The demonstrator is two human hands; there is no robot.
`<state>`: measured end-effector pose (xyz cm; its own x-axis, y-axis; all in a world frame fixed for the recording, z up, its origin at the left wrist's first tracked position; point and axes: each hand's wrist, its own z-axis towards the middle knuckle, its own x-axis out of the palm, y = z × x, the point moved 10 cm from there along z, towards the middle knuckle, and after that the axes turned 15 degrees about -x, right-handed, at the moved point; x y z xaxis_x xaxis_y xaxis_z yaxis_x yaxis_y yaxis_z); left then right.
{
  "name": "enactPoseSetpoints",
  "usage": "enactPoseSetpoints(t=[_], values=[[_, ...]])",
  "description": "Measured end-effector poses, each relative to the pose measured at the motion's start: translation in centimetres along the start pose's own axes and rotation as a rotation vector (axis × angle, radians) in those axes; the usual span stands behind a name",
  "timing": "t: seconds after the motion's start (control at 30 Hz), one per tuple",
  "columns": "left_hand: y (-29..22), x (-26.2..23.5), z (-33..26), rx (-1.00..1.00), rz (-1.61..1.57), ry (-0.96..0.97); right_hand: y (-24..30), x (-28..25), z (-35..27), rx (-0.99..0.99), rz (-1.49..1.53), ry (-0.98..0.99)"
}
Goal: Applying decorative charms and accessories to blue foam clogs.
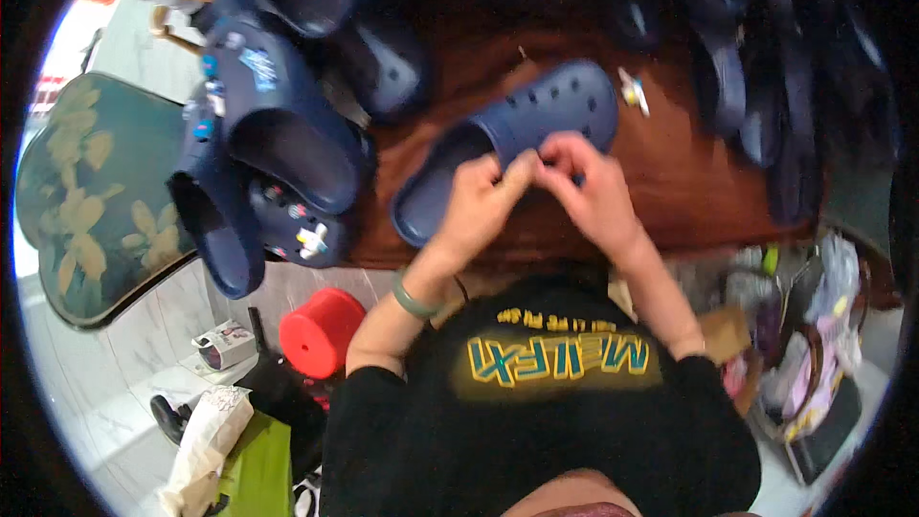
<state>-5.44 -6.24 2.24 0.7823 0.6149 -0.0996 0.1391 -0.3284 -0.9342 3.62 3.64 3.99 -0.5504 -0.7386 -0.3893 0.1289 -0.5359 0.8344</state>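
A navy blue clog [565,105] with holes in its toe lies on the brown table in front of me, toe pointing to the far right. Over its near side, my left hand [483,199] and my right hand [592,182] meet with thumbs and fingertips pinched together. Whatever sits between the fingertips is too small and blurred to make out. A pale bangle [414,295] circles my left wrist. Just beyond the clog's toe rests a small white and yellow charm [634,93].
Navy clogs with charms [287,144] are piled at the left, and more dark clogs [728,86] line the far right of the brown table [689,182]. A red stool [323,332], a green bag [258,464] and a patterned padded board [100,196] stand to the left.
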Motion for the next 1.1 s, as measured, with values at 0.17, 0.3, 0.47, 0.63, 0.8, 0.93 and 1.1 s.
enactPoseSetpoints(t=[0.17,0.3,0.47,0.63,0.8,0.93,1.1], values=[[0.3,0.0,-0.8,-0.034,-0.061,0.012,0.5,0.8,-1.7,0.029,0.110,-0.030],[2.9,0.8,0.0,-0.100,0.093,0.064,0.8,0.7,-2.5,-0.051,0.247,0.026],[2.1,1.9,-0.3,-0.027,-0.126,0.206,-1.6,-0.3,-2.7,0.123,0.239,-0.040],[1.4,2.5,-0.7,-0.023,-0.127,0.288,-0.8,-1.1,-1.7,0.124,0.085,-0.046],[1.9,2.4,-0.4,-0.012,-0.069,0.265,-0.5,-1.5,-2.3,0.049,0.040,-0.175],[2.2,2.4,-0.1,-0.048,-0.033,0.256,2.5,-1.6,-2.9,-0.348,-0.265,-0.198],[3.0,1.5,0.8,0.034,0.055,0.094,4.4,0.3,-3.8,-0.450,-0.634,0.124]])
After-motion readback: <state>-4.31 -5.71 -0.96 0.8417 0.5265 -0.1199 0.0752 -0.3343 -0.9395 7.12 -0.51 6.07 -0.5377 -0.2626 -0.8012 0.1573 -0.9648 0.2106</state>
